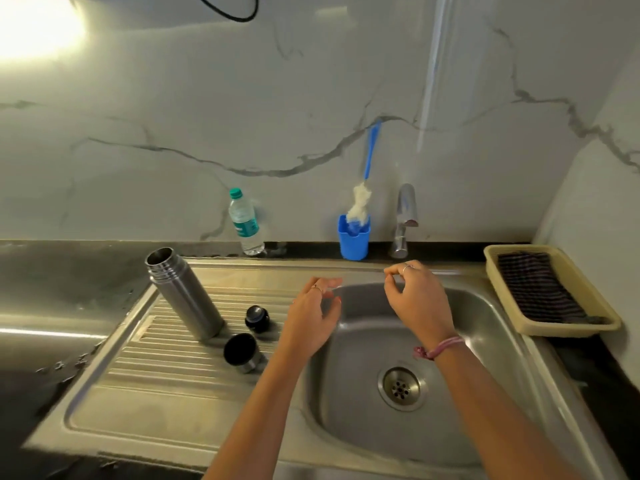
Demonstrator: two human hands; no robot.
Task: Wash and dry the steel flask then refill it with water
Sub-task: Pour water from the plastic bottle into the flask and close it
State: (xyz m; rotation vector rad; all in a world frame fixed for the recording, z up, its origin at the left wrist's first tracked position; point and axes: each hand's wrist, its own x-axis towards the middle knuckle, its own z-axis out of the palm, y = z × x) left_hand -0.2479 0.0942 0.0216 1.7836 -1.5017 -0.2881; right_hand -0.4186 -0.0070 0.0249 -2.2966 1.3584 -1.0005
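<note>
In the head view both hands hover over the sink basin (pixel 485 327) holding nothing, the left hand (pixel 311 317) with its grip released and fingers loosely spread, the right hand (pixel 415 299) with fingers loosely curled below the tap (pixel 403 220), so washing seems not yet begun and the next move likely calls for opening the tap or fetching the steel flask (pixel 185 292). The flask stands uncapped on the ribbed drainboard (pixel 145 375) at the sink's left side, its inside too dark to judge, with its stopper (pixel 257 318) and cup lid (pixel 240 351) just beside it. Along the desk's back edge a blue holder (pixel 354 242) carries a bottle brush (pixel 362 199), a plastic water bottle (pixel 244 225) holds clear water, and a tray (pixel 491 268) at the right edge holds a dark striped cloth (pixel 540 292).
</note>
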